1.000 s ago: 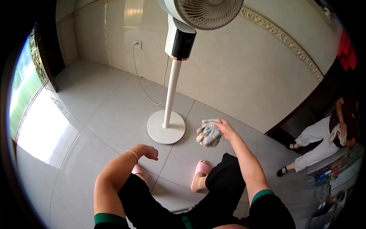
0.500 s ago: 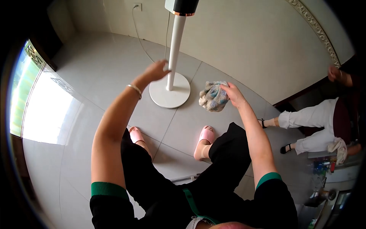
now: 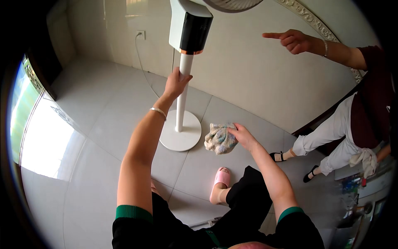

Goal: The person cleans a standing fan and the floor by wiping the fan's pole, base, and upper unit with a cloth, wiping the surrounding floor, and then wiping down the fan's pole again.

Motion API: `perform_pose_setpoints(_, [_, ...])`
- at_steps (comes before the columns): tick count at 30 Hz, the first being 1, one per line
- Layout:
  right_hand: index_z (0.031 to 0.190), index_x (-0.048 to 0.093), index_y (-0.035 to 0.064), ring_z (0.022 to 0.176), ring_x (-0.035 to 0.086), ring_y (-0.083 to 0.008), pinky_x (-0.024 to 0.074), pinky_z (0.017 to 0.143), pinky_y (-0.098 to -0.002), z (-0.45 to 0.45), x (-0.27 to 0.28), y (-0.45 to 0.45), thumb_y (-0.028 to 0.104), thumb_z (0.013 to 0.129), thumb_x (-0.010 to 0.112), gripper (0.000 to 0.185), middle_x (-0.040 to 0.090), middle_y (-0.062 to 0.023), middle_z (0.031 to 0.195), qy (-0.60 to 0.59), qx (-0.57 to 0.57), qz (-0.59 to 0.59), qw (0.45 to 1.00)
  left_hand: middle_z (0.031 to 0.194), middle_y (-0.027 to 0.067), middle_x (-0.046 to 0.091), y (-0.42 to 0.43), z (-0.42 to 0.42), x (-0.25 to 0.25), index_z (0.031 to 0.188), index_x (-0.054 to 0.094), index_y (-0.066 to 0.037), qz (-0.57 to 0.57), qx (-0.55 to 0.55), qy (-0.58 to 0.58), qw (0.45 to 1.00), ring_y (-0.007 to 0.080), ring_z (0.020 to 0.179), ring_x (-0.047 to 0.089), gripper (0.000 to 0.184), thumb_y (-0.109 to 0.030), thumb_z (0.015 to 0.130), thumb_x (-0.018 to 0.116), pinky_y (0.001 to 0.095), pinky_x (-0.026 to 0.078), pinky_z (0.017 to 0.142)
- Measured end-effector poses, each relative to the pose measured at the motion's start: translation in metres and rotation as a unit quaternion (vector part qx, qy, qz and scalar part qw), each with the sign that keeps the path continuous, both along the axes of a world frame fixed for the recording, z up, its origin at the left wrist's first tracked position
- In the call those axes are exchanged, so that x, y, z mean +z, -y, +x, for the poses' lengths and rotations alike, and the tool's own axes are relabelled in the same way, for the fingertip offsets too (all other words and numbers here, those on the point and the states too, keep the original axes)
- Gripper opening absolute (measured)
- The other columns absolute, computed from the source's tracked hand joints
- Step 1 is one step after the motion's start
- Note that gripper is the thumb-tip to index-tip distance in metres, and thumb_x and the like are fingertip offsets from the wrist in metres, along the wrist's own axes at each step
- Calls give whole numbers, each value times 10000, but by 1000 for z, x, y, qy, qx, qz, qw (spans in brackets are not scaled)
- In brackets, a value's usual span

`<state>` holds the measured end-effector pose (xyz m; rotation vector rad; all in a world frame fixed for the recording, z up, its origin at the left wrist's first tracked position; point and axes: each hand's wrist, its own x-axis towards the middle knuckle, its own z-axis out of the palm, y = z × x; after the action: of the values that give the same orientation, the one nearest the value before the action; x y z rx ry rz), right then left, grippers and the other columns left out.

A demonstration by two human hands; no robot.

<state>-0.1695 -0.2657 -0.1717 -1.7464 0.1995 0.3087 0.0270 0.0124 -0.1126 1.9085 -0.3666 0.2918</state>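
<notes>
Our left hand [image 3: 175,85], free a second ago, now curls round the pole [image 3: 180,113]. Our right hand [image 3: 245,139] still pinches the cloth [image 3: 219,140]. Another person's hand [image 3: 295,41] now points.

Grey tiled floor [image 3: 112,120] all the way, shiny and seamed! Straight down from the left hand [image 3: 178,81] and its grip, there's the round white fan base [image 3: 170,142], sitting flat on the tiles. Below the right hand's [image 3: 243,136] grip, nearer the wearer, a pink slipper [image 3: 222,177] planted! Right of that grip, two black shoes [image 3: 311,173]; far left, bright glare [image 3: 49,137]!
</notes>
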Motion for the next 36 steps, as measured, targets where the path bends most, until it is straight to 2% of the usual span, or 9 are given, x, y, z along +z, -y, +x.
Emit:
perform_pose_setpoints(15, [1141,581,-17,936,616,-159,502,814,-320,4,-18,-4,208,908,585,324,649,-83,1040,5,-3,-28,1000,880,124,642,1,-20,14,1015,549,-50,17,20,-7,1000,294,816,619,355,-316,836,702,405,480,730])
perform_pose_setpoints(17, [1190,560,6,984,599,-149,485,851,-295,16,-36,-2,213,920,575,340,628,-81,1108,-41,10,-91,995,874,133,640,4,-20,11,1008,547,-47,16,15,-1,1000,304,814,618,355,-313,834,705,409,480,728])
perform_pose_setpoints(23, [1176,568,6,995,597,-176,487,864,-331,84,-99,-24,248,878,610,386,630,-101,1114,15,-12,-230,973,863,167,636,-5,-15,-2,1026,553,-47,14,8,23,1000,359,816,608,382,-315,815,726,433,475,712])
perform_pose_setpoints(24, [1176,568,6,995,597,-176,487,864,-331,92,-112,-33,248,878,610,386,630,-101,1114,21,-15,-226,974,863,167,637,-6,-15,-5,1027,553,-47,9,6,30,999,360,815,608,382,-309,812,728,434,475,710])
perform_pose_setpoints(26, [1194,575,25,1047,610,-281,482,904,-379,108,-143,-51,235,797,656,456,640,-157,1130,15,-20,-132,991,864,165,640,-6,-10,-14,1028,555,-48,-12,2,65,998,358,813,611,379,-293,804,737,436,476,702])
perform_pose_setpoints(28, [1215,561,32,1083,592,-289,472,926,-383,125,-192,-59,223,772,673,495,616,-166,1176,49,20,-145,988,873,164,639,-5,-14,-13,1062,539,-48,-27,-10,60,998,358,816,612,376,-257,815,729,432,478,701])
perform_pose_setpoints(32, [1311,471,38,1176,537,-343,433,1003,-409,139,-245,-85,219,696,712,685,559,-195,1260,191,175,-279,925,941,170,634,-5,-15,-12,1139,508,-52,-33,-27,84,996,358,856,608,396,-214,835,704,431,480,722])
perform_pose_setpoints(33, [1405,374,114,1275,430,-351,345,1085,-417,142,-245,-90,256,738,692,752,462,-187,1364,96,244,-331,907,949,170,633,-5,-14,-11,1145,507,-55,-35,-33,75,996,357,862,607,399,-210,834,703,431,480,723])
perform_pose_setpoints(36, [1440,319,187,1340,316,-347,291,1106,-448,132,-268,-113,308,807,637,719,312,-100,1480,92,216,-513,826,953,162,629,-10,-11,-11,1159,504,-59,-20,-42,77,996,358,860,605,412,-202,830,707,432,480,719])
